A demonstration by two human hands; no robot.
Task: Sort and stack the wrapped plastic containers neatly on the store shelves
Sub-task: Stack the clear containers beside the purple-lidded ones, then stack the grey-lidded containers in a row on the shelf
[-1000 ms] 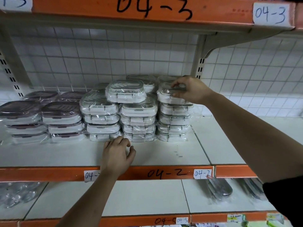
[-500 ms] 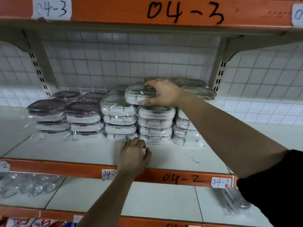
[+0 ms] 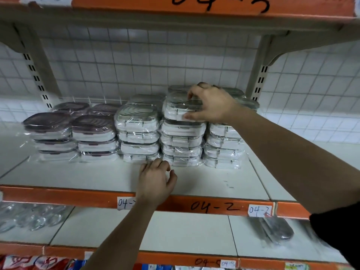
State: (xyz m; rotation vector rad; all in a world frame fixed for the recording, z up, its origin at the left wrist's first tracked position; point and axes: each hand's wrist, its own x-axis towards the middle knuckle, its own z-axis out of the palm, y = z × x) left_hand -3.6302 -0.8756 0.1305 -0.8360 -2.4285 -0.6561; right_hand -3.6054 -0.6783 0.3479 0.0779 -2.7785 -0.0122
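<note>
Wrapped plastic containers stand in stacks on the white shelf [image 3: 204,182] marked 04-2. At the left are two stacks with purple lids [image 3: 93,123]. To their right are stacks with grey-green lids [image 3: 136,117]. My right hand [image 3: 212,104] grips the top wrapped container [image 3: 175,110] of the middle grey-lidded stack, fingers over its lid and thumb on its front. My left hand [image 3: 155,182] rests on the shelf in front of the stacks, fingers loosely curled, holding nothing. The right stack [image 3: 224,149] is partly hidden behind my right arm.
An orange rail marked 04-3 [image 3: 214,4] and the shelf above it overhang the stacks. Shelf brackets [image 3: 261,75] stand left and right. Bare shelf lies right of the stacks. The lower shelf holds clear wrapped items [image 3: 33,217] and dark ones [image 3: 276,228].
My right hand went from the right stack to the top container of the middle stack and took hold of it. The left hand stayed on the shelf. The camera shifted left and closer.
</note>
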